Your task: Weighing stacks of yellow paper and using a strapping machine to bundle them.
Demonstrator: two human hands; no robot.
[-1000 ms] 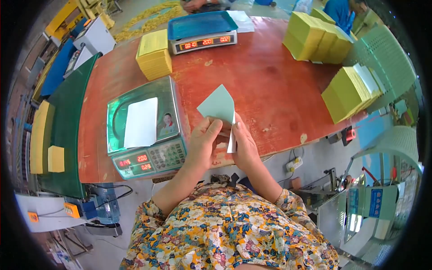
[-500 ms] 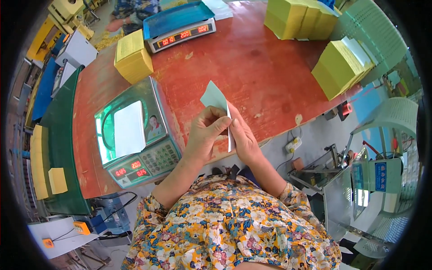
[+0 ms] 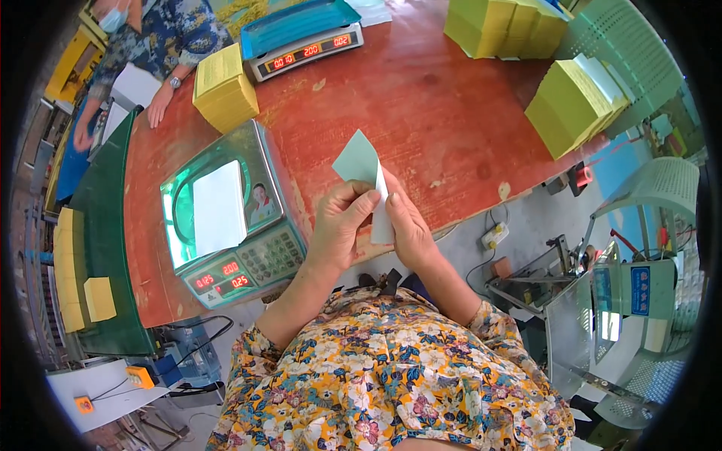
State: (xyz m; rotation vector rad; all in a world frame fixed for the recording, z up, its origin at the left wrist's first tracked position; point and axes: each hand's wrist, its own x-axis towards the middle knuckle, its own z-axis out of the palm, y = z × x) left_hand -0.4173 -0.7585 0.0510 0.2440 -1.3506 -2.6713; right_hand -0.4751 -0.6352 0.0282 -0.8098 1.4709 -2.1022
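Note:
Between my two hands, above the near edge of the red table, is a small bundle of pale paper sheets [image 3: 365,160]. My left hand [image 3: 344,223] pinches it with thumb and fingers. On its other side my right hand [image 3: 409,231] closes on the same sheets, thumb along their edge. The upper part of the sheets curls over to the left. Left of my hands stands a digital scale [image 3: 259,259] with lit red figures. A white paper stack [image 3: 218,209] lies on its shiny pan.
A second scale [image 3: 301,37] with a blue tray stands at the far side of the red table [image 3: 406,98]. Yellow paper stacks [image 3: 224,90] sit beside it and at the far right, near a green perforated basket [image 3: 624,64]. At far left a person [image 3: 162,45] leans in, one hand on the table.
The person at the far left has come further into view and rests a hand on the table. The sheets between my hands have turned slightly, showing more of their face.

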